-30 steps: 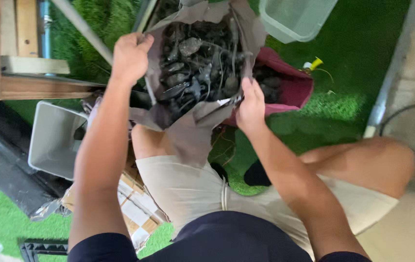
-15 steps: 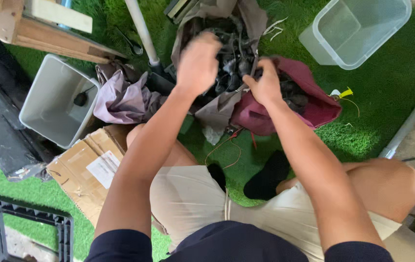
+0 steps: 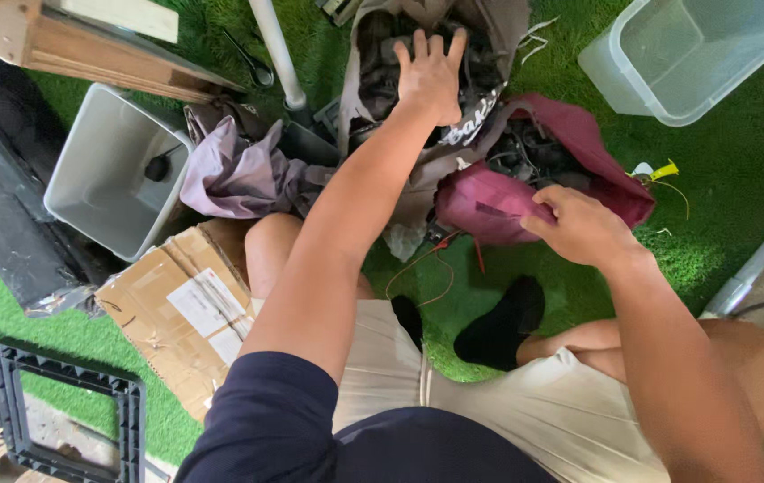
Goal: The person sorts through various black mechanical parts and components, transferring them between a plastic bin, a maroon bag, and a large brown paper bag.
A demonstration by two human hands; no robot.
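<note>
I sit on green artificial turf with two bags in front of me. My left hand (image 3: 429,73) lies flat, fingers spread, over the dark cables and parts inside an open brown paper bag (image 3: 498,25). My right hand (image 3: 581,225) pinches the near edge of a maroon cloth bag (image 3: 489,201), which also holds dark cables. Whether the left hand grips anything is hidden under its palm.
A grey empty bin (image 3: 106,170) holding one small black item stands at the left, next to a mauve plastic bag (image 3: 243,170). A flattened cardboard box (image 3: 181,313) lies by my left knee. A clear plastic tub (image 3: 695,54) sits at top right. A white pole (image 3: 277,49) rises behind.
My left hand moved from the paper bag's left rim to spread flat over its contents. My right hand left that bag's right edge and took hold of the maroon bag.
</note>
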